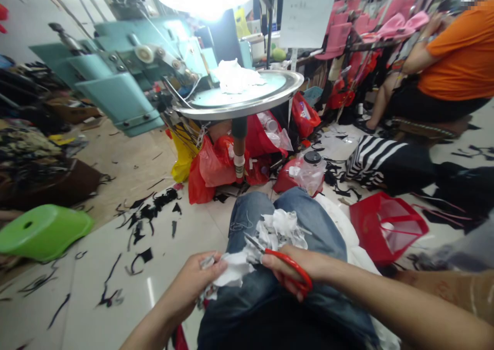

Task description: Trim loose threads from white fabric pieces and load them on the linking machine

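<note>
My left hand (204, 274) pinches a piece of white fabric (236, 270) above my lap, its fingers closed on the cloth. More of the crumpled white fabric lies across my jeans (247, 213), bunched near the knees. My right hand (287, 270) grips a pair of scissors (289, 262) with red handles. The metal blades point up and left, close beside the bunched cloth. Whether the blades touch the cloth I cannot tell.
A round machine table (239, 112) with white fabric (237, 77) stands ahead, beside a turquoise sewing machine (119, 103). Red bags (212, 164) sit below. A green stool (42, 231) is left, a red bag (388, 226) right. A person in orange (459, 56) sits at the right.
</note>
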Motion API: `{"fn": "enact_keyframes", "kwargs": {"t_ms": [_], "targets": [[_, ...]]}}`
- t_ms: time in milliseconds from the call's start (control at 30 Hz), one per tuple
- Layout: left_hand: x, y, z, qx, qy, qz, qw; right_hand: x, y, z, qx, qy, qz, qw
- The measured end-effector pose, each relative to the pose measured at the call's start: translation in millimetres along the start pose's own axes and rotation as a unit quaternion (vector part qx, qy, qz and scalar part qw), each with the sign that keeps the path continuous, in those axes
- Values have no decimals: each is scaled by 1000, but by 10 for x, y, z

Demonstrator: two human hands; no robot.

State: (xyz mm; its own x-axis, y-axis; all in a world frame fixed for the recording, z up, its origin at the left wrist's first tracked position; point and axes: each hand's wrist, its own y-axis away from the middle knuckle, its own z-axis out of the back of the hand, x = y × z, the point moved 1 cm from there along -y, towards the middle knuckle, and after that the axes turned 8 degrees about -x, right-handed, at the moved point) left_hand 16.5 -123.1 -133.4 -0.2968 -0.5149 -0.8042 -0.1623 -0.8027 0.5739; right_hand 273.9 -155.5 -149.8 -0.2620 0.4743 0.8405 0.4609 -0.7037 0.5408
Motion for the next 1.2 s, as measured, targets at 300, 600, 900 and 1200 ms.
{"fn": "enact_keyframes", "kwargs": {"t_ms": [300, 600, 900, 1200], "targets": [[-11, -94, 657, -90, -81, -73, 990, 2, 380, 369, -194, 63, 117, 972], [72, -483, 358, -124, -168, -114, 971, 72, 59, 111, -385, 198, 157, 887], [-386, -631, -153, 21, -327, -322, 888, 172, 66, 188, -388, 181, 163, 889], [-410, -476, 106, -74, -234, -231, 941, 185, -27, 149, -365, 60, 177, 912]]}}
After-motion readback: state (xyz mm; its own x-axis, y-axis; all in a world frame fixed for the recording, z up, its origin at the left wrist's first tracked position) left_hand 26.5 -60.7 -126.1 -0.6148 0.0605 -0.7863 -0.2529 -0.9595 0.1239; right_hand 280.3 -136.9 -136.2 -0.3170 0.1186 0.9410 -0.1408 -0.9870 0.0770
